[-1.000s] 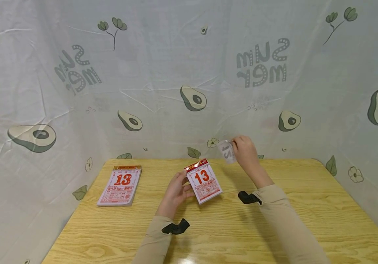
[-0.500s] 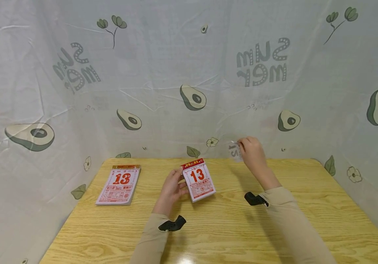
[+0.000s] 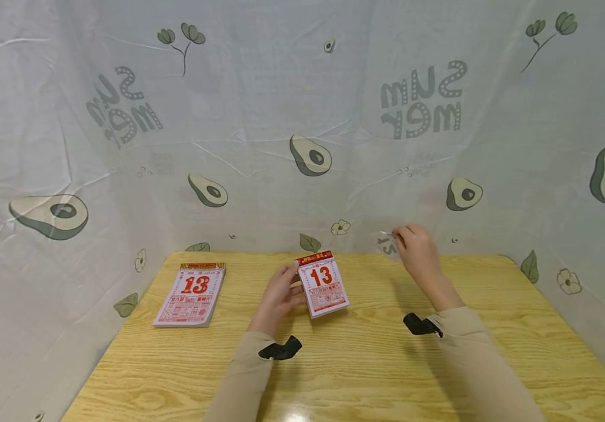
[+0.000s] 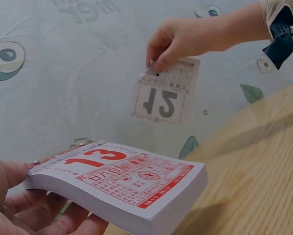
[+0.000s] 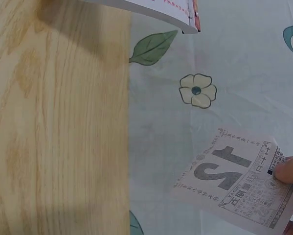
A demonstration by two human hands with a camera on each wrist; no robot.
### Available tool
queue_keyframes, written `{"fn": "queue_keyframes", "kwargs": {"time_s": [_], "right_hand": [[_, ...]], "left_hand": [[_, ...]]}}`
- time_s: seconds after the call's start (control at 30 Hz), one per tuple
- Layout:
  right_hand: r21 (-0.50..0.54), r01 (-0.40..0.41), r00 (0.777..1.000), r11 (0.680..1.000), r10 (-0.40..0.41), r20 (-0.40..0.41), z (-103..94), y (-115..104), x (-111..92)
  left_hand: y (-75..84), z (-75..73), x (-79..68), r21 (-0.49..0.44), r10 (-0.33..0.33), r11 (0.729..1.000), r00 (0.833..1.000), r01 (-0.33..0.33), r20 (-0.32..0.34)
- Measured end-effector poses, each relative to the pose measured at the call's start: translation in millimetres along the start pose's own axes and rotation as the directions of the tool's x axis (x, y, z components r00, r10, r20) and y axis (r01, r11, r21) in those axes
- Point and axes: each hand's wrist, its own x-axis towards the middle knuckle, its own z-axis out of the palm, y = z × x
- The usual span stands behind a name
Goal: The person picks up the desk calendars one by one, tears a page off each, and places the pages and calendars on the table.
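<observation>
My left hand [image 3: 280, 295] holds a thick tear-off calendar [image 3: 323, 285] by its left side, thumb near the red header and fingers spread underneath. Its top page reads a red 13, as the left wrist view also shows. Up and to the right, my right hand [image 3: 417, 251] pinches a loose calendar page [image 5: 229, 176] between thumb and fingers. That thin sheet carries a dark 12 and hangs with the number upside down in the left wrist view. A gap separates the sheet from the calendar.
A second tear-off calendar [image 3: 190, 296], also showing 13, lies flat at the left of the wooden table [image 3: 366, 363]. Behind the table's far edge hangs a pale curtain [image 3: 260, 193] printed with avocados and leaves. Each wrist wears a black camera mount [image 3: 281, 350].
My right hand has moved right and slightly down, carrying the loose page farther from the calendar. The left hand and its calendar have shifted only slightly and turned a little more upright.
</observation>
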Motion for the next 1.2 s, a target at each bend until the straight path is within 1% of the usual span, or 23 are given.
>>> {"fn": "queue_keyframes", "kwargs": {"time_s": [0.13, 0.3, 0.5, 0.73, 1.0, 1.1, 1.2], "right_hand": [[-0.010, -0.007, 1.000, 1.000, 0.007, 0.002, -3.4, 6.4, -7.4], [-0.024, -0.015, 0.999, 1.000, 0.016, 0.031, -6.8, 12.5, -18.7], [-0.020, 0.000, 0.999, 1.000, 0.001, 0.045, -9.4, 19.8, -31.8], [-0.030, -0.028, 0.995, 0.999, 0.031, 0.091, -14.3, 28.1, -43.3], [-0.036, -0.039, 0.984, 0.999, 0.045, 0.171, -20.5, 33.4, -53.3], [-0.036, -0.011, 0.984, 0.999, 0.017, 0.179, -22.0, 35.2, -56.7], [-0.038, 0.044, 0.982, 0.998, -0.036, 0.184, -23.5, 36.5, -60.3]], "left_hand": [[-4.3, 8.9, 3.9, 0.028, -0.007, 1.000, 0.999, 0.006, 0.032], [-10.5, 18.5, 7.3, 0.036, -0.019, 0.999, 0.998, 0.017, 0.055], [-15.1, 28.4, 10.6, 0.048, -0.018, 0.999, 0.998, 0.015, 0.066], [-19.4, 35.5, 11.7, 0.080, -0.033, 0.996, 0.996, 0.027, 0.079], [-21.3, 37.8, 12.4, 0.097, -0.037, 0.995, 0.997, 0.031, 0.065], [-21.5, 38.3, 11.6, 0.096, -0.040, 0.995, 0.997, 0.034, 0.061], [-21.5, 38.1, 10.8, 0.096, -0.039, 0.995, 0.997, 0.033, 0.065]]}}
